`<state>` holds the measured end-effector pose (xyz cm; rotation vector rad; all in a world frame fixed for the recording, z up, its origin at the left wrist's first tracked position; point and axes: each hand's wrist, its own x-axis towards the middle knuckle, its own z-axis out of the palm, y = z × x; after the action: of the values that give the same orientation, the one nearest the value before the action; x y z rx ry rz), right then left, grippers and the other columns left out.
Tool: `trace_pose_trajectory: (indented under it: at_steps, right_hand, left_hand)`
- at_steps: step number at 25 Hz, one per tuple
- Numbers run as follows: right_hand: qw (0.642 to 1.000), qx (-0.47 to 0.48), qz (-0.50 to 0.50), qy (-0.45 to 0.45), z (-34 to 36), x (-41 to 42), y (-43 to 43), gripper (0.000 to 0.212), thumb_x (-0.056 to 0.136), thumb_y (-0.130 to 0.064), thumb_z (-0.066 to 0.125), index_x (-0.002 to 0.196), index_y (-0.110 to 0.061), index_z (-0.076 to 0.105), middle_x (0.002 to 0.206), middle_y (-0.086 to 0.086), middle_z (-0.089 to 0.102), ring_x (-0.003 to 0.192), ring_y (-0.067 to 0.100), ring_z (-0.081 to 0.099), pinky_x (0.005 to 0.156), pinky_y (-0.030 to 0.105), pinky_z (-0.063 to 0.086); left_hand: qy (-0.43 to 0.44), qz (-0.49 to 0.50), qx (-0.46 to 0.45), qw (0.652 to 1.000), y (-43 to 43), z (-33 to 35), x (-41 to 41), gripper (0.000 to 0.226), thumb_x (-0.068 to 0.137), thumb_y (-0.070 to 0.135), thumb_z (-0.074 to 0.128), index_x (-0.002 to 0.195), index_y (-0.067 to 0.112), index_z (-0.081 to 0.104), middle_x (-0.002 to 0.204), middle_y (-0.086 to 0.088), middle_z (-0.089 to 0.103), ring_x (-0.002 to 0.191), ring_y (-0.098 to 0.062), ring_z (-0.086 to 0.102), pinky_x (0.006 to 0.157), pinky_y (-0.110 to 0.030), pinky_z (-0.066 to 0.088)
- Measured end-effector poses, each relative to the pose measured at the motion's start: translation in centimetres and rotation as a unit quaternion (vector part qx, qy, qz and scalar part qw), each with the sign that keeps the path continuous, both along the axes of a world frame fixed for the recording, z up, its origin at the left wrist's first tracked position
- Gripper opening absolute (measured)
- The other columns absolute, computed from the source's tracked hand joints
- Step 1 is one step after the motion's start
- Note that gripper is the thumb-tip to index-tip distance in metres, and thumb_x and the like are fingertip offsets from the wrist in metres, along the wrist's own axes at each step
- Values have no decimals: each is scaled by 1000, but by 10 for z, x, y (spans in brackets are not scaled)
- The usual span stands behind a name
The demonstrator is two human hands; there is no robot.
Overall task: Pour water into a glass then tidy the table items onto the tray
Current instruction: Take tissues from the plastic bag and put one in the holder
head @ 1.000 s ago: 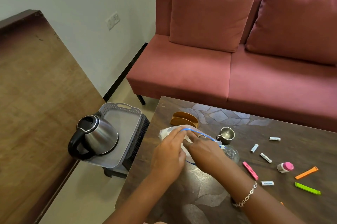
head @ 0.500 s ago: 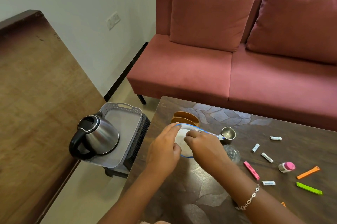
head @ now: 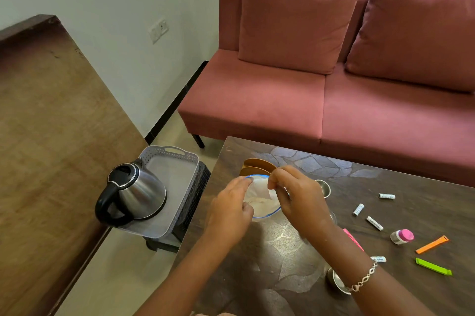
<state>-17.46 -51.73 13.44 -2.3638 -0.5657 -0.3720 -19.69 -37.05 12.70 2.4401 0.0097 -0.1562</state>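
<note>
On the dark table (head: 282, 251) lies a white, blue-rimmed pouch (head: 259, 203), and both hands pinch it. My left hand (head: 228, 210) grips its left edge. My right hand (head: 298, 200) lifts a white flap at its top right. The steel kettle (head: 138, 192) stands on the grey tray (head: 169, 150), left of the table on a black stool. The clear glass (head: 333, 218) is mostly hidden behind my right wrist. One small steel cup (head: 324, 187) peeks out beyond my right hand. Another steel cup (head: 336, 281) sits by my right forearm.
Orange wooden holders (head: 257, 164) stand just behind the pouch. Scattered on the right are several white tubes (head: 358, 209), a pink-capped bottle (head: 402, 236), and pink (head: 353, 238), orange (head: 431, 244) and green (head: 433, 266) clips. A red sofa (head: 257, 99) lies beyond, a wooden surface (head: 51, 135) at the left.
The pouch's blue rim has drawn in from a wide loop to a compact round shape. Both hands shifted slightly away from me, and my right hand now lifts a white flap.
</note>
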Motion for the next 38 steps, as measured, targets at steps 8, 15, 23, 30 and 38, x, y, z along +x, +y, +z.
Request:
trace_pose_trajectory:
  at_steps: [8,15,23,30,38]
  right_hand:
    - [995,-93,31,-8,-8,-5,4,29,57,1,83,73,-8,60,81,8,72,60,23,67,47,17,40]
    - [987,-144,19,-69,-5,-9,0,48,47,-27,90,85,-14,64,85,2,72,59,17,67,44,19,48]
    - [976,-203,-16,-84,-12,-5,3,35,43,-12,89,70,-15,67,70,-2,69,44,16,58,34,20,41]
    - [998,7,-58,-20,7,1,-6,17,67,3,74,78,-10,70,77,1,73,60,19,66,55,24,48]
    - [966,219,-103,89,39,9,-18,17,77,0,64,76,-17,70,69,-4,68,61,19,61,56,38,49]
  left_hand:
    - [-16,-3,0,1000,0,2,-2,53,84,3,49,134,18,43,139,6,45,116,-15,52,92,-33,50]
    - [-26,-7,20,999,-3,2,-2,52,86,5,49,134,21,42,140,8,44,115,-17,54,91,-35,50]
    - [-21,-16,54,998,-5,0,0,53,86,8,48,136,22,39,141,8,42,114,-17,53,90,-31,46]
    - [16,-2,71,997,1,-2,5,49,85,9,47,133,21,42,136,6,46,110,-23,56,90,-39,48]
    - [15,1,63,998,8,-7,8,47,82,7,50,127,20,47,126,3,54,103,-23,57,80,-32,46]
